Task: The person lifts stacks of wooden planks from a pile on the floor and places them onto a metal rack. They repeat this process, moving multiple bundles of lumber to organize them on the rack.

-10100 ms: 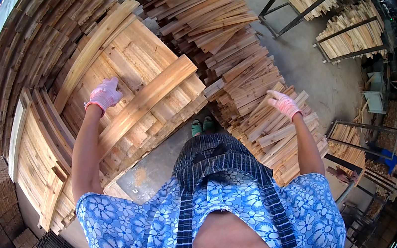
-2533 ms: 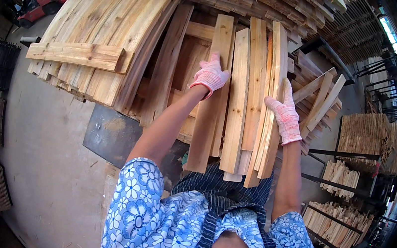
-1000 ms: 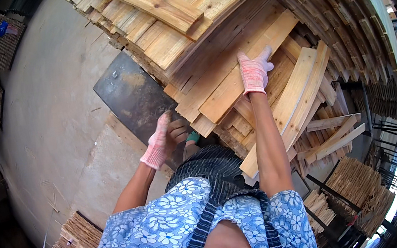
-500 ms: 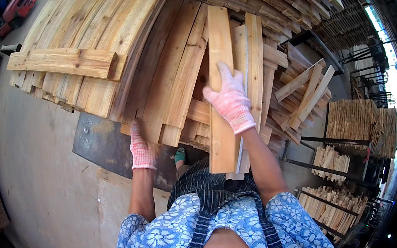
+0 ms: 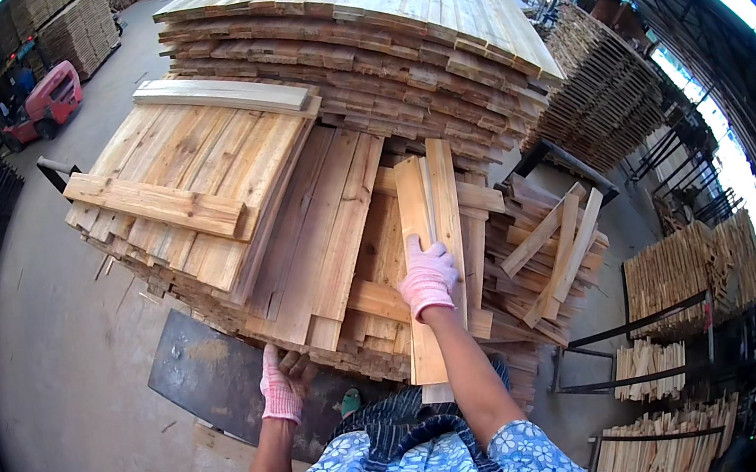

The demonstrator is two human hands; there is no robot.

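Left of the flat row of boards [image 5: 320, 229] there is a higher stack [image 5: 186, 156], with a short board [image 5: 154, 203] lying across its near end. A dark metal plate [image 5: 198, 355] is on the floor, in front of the row and a bit to its left. My left grip [image 5: 280, 387] is by the row's near left corner, with the fingers up close to the board ends. I cannot tell if they are pinching anything there. Just right of the row is a lower part, where more wood [image 5: 381, 236] shows deeper down. Past that, right of the row, is the light board [image 5: 409, 196]. It points nearly straight away from me, while the row leans to the right as it goes away. My right grip [image 5: 428, 277] is the near one: it lies on top of the light board, about at its middle, so one end is ahead of my hand and one end is back toward me. I cannot tell if my fingers are tight around it. Another long board [image 5: 446, 198] lies just beside it, farther from the row. Farthest right of the row is a messy heap [image 5: 574, 253].
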